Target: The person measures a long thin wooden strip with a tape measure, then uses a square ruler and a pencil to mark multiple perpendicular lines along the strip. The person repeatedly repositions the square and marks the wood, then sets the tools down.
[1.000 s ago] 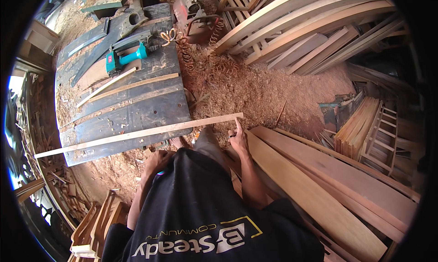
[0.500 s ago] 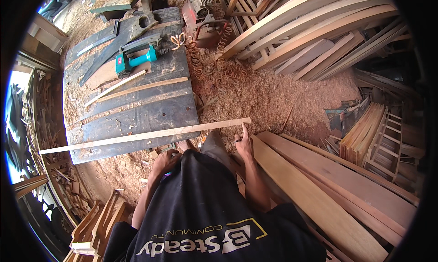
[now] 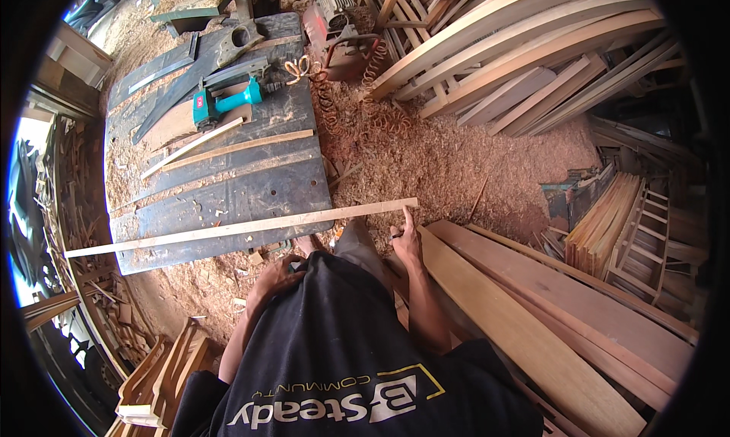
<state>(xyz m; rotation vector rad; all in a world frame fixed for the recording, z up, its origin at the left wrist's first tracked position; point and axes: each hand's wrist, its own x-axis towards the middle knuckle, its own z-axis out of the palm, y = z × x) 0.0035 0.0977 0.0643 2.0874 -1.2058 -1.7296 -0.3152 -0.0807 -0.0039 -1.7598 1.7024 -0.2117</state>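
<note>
Wood in a long pale strip (image 3: 243,227) is positioned across the near part of the desk (image 3: 251,190), both ends projecting past its edges. Its right end is touched by the extended index finger of the right hand (image 3: 407,243), whose other fingers are curled; whether anything is gripped there cannot be told. The left hand (image 3: 280,276) is bent against the dark shirt (image 3: 327,338), its grasp likewise unclear.

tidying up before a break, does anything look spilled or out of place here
Yes: wood shavings lie thickly around the table and scattered on it, like unswept waste. The long wood strip also stands out, jutting past the table's left and right edges.
</note>
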